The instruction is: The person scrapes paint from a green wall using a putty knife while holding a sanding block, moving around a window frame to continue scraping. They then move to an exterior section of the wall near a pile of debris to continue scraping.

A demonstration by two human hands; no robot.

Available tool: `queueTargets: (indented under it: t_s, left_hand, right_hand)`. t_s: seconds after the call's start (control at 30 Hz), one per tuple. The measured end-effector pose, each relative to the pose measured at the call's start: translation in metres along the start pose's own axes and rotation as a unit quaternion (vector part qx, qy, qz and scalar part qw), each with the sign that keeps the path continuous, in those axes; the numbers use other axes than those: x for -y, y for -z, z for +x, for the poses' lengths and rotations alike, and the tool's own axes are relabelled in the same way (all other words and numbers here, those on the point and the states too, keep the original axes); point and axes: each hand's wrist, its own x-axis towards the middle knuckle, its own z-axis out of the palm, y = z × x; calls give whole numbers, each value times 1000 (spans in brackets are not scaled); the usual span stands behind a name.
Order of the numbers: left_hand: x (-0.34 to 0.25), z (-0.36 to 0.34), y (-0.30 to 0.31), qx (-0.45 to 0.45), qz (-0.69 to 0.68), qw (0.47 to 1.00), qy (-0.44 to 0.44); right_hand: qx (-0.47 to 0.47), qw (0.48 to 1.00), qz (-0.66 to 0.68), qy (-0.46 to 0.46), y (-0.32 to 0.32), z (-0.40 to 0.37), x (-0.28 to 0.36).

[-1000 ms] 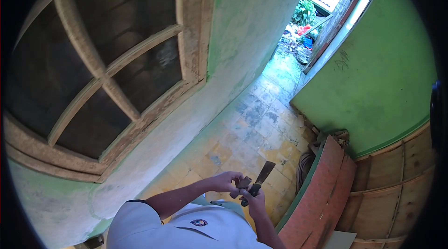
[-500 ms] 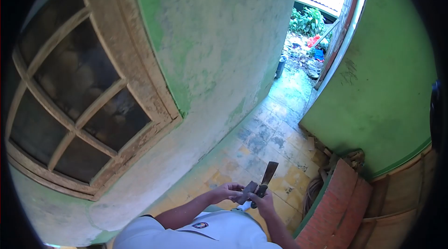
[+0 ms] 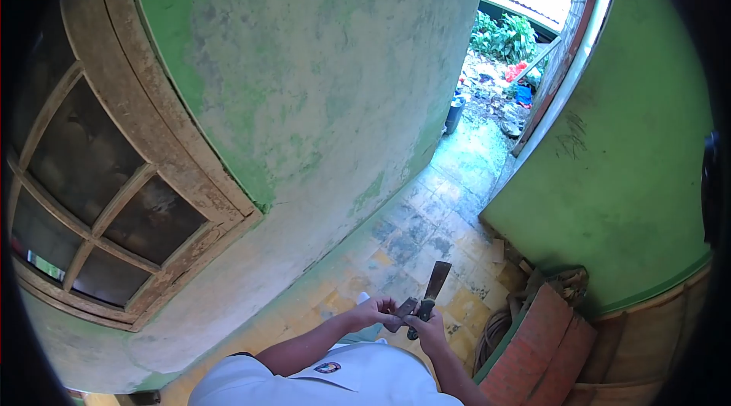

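Observation:
My right hand (image 3: 429, 329) is closed around the dark handle of a scraper (image 3: 436, 281), whose flat, worn blade points up and away from me. My left hand (image 3: 372, 313) pinches a small, dark, flat piece (image 3: 403, 313), perhaps folded sandpaper, just left of the scraper. Both hands are close together in front of my white shirt, and the right thumb also reaches the dark piece. What exactly the piece is cannot be made out.
A wooden-framed window (image 3: 175, 185) is in the peeling wall (image 3: 327, 86) at left. Worn tiles (image 3: 411, 234) lead to an open doorway. A reddish board (image 3: 533, 349) and coiled rope or hose (image 3: 493, 337) lie at right, below a green wall (image 3: 624, 155).
The view has shifted, so the window sits further left and lower. The dark piece is now tilted differently and looks smaller between my hands. Both hands keep their hold.

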Motion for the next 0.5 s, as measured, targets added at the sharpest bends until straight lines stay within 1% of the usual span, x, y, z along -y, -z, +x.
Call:
queueTargets:
  t_s: [0.07,0.13,0.2,0.27,0.33,0.37,0.43,0.5]
  left_hand:
    - [-1,20,9,12,-12,1000,-10]
    - [-22,43,15,29,-25,999,-29]
    - [-42,60,19,39,-14,999,-13]
    - [-62,83,27,52,-36,998,-31]
    - [-81,103,41,99,-24,994,-30]
    - [-90,111,47,95,-26,994,-35]
    - [-109,123,60,59,-97,993,-14]
    - [-118,132,80,43,-83,995,-30]
  right_hand:
    - [2,1000,-26,0,6,20,12]
    - [-4,999,-35,10,11,40,20]
    - [-7,998,-53,19,22,63,35]
    - [-25,996,-83,-6,29,84,49]
    - [-8,997,-75,-9,30,108,68]
    - [-5,997,-77,1,31,121,77]
    - [5,997,-82,12,30,149,94]
    - [68,989,-133,10,26,175,108]
